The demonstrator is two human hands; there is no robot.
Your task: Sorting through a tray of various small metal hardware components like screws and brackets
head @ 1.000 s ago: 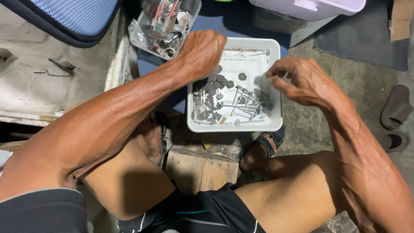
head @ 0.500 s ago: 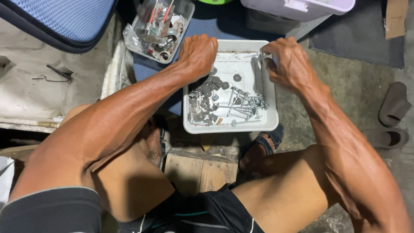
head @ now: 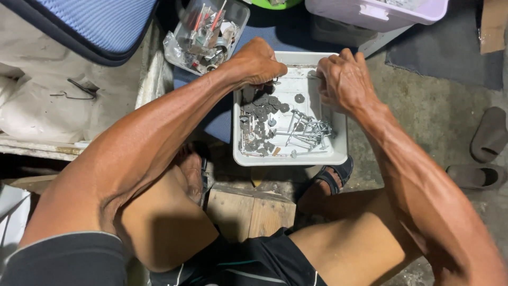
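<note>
Starting out to the left of my left hand, I see a blue padded bag (head: pixel 100 26) at the top corner and a pale crumpled sheet (head: pixel 47 100) below it with a bent wire hook (head: pixel 79 90) lying on it. Closer in, just up and left of my left fingers, stands a clear plastic container (head: pixel 206 34) full of small tools and mixed hardware.

My left hand (head: pixel 257 63) is curled into a loose fist over the upper left part of the white tray (head: pixel 288 159). Its fingers are tucked downward, their tips at the pile of dark round washers (head: pixel 259 108) directly beneath; I cannot tell whether they pinch anything, since the knuckles hide the tips.

Between my two hands and slightly below them, a bundle of long metal nails (head: pixel 307 132) lies in the tray, just right of the washers.

My right hand (head: pixel 344 79) hangs over the tray's upper right edge, fingers bent together and pointed down and left toward the tray; what they grip, if anything, is hidden from me.

Above the right fingers sits a pale lilac plastic box (head: pixel 375 13). Well off to their right, two grey slippers (head: pixel 487 137) rest on the concrete floor (head: pixel 434 111).
</note>
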